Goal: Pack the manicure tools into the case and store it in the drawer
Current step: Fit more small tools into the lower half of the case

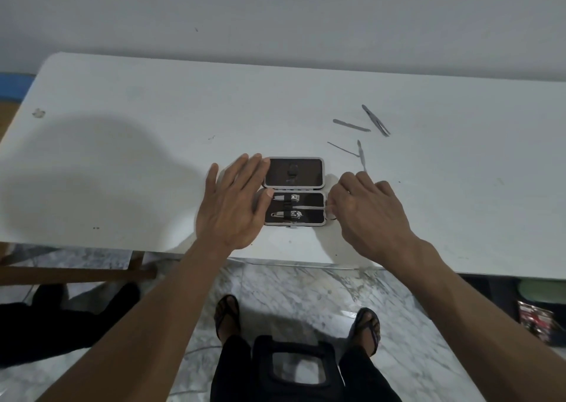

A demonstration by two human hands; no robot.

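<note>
A small manicure case (306,198) lies open near the front edge of the white table (137,120). Its dark lid (293,172) faces up at the back. Two nail clippers (286,198) (286,215) sit under a strap in the lower half. My left hand (232,201) lies flat against the case's left side, fingers spread, thumb on its rim. My right hand (366,211) pinches a thin metal tool (309,207) whose tip reaches into the lower half. Tweezers (376,120), a file (351,125), a thin pick (342,149) and a pusher (361,156) lie loose at the back right.
The table's front edge runs just below the case. Below it are a marble floor, my sandalled feet and a black stool (294,368). A dark box with packets (536,316) stands under the table at the right. No drawer is in view.
</note>
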